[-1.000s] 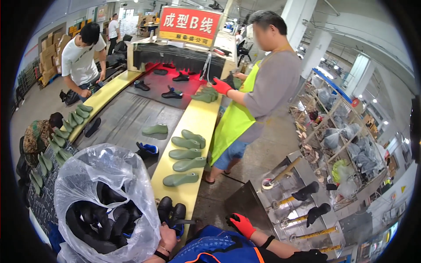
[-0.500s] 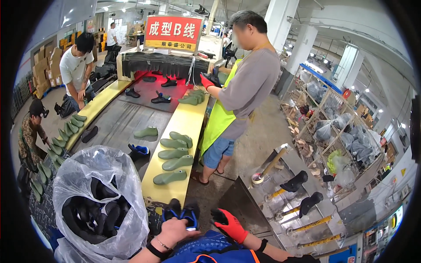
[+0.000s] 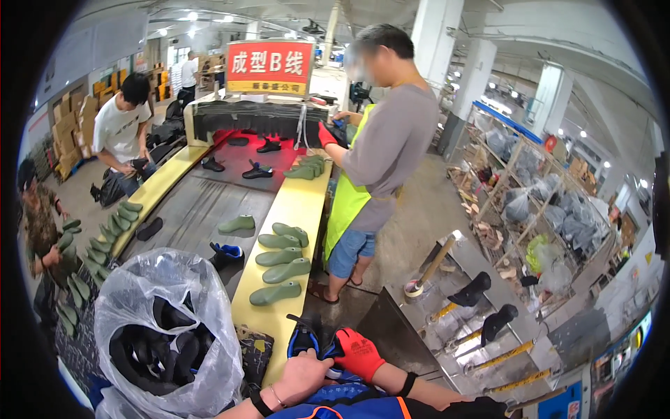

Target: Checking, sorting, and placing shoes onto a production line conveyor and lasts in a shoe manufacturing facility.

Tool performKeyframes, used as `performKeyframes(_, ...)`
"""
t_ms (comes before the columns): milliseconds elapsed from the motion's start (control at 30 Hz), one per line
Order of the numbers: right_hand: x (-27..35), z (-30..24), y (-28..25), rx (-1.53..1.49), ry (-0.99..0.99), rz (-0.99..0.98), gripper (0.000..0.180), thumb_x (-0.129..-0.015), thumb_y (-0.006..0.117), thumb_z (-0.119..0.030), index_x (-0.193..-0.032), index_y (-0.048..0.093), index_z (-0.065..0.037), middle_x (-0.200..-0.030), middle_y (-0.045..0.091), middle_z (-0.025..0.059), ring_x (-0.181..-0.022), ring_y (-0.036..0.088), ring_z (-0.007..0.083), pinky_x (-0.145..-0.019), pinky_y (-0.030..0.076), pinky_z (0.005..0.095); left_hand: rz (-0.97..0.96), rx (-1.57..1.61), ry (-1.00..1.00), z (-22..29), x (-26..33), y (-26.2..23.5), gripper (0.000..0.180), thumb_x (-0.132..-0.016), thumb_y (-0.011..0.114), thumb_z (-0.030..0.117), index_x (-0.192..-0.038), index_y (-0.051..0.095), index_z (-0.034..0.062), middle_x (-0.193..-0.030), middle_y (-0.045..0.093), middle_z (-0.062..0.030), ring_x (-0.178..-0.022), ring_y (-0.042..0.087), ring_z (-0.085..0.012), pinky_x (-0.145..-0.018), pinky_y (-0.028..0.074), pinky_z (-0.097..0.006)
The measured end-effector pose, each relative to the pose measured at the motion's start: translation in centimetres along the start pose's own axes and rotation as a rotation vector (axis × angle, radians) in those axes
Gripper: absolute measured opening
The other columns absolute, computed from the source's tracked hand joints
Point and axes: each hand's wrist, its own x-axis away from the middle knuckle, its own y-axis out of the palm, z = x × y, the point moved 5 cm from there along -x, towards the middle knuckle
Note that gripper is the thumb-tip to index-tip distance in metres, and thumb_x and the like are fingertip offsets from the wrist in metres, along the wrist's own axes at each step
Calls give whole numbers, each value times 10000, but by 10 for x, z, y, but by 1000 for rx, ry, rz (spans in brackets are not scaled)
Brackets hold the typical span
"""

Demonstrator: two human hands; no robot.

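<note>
Close to my body, just past the near end of the yellow ledge, is a pair of black shoe uppers with blue linings. My left hand (image 3: 301,378), bare with a bracelet and a black wristband, is closed on the left shoe upper (image 3: 303,338), its fingers at the opening. My right hand (image 3: 358,353), in a red glove with dark fingertips, is wrapped round the right shoe upper (image 3: 335,348) and hides much of it. The two hands nearly touch.
At left stands a clear plastic bag (image 3: 225,328) of dark uppers. Green shoe lasts (image 3: 276,293) line the yellow ledge (image 3: 279,202) by a conveyor (image 3: 188,209). A metal stand (image 3: 447,349) with yellow bars is at right. Other people (image 3: 391,140) work alongside.
My gloved right hand has moved left, from open and apart to closed on the right upper. My left hand has shifted slightly right. At far left, a person now holds a green shoe last.
</note>
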Motion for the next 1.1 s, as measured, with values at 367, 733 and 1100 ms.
performKeyframes(367,87,193,0,-730,569,310,538,-754,741,-278,-1205,587,-28,-1122,646,174,-1015,612,290,-862,498,388,22,207,-50,-32,-13,50,701,-633,818,169,-1268,522,181,-1047,659,-129,-952,624,-354,-785,500,-426)
performKeyframes(733,431,142,-291,831,892,1765,511,-704,680,3,-1181,503,-39,-1219,481,208,-1084,527,383,-907,450,433,-59,-14,-541,-106,42,119,422,-988,388,174,-1408,378,219,-1120,617,-269,-991,615,-394,-838,480,-453)
performKeyframes(1100,461,318,-150,641,1410,984,558,-742,606,-45,-1290,505,-72,-1369,453,230,-1288,410,398,-1078,362,439,477,527,-629,-179,78,185,444,-1017,334,325,-1330,498,56,-1208,566,-141,-1090,515,-234,-932,419,-358)
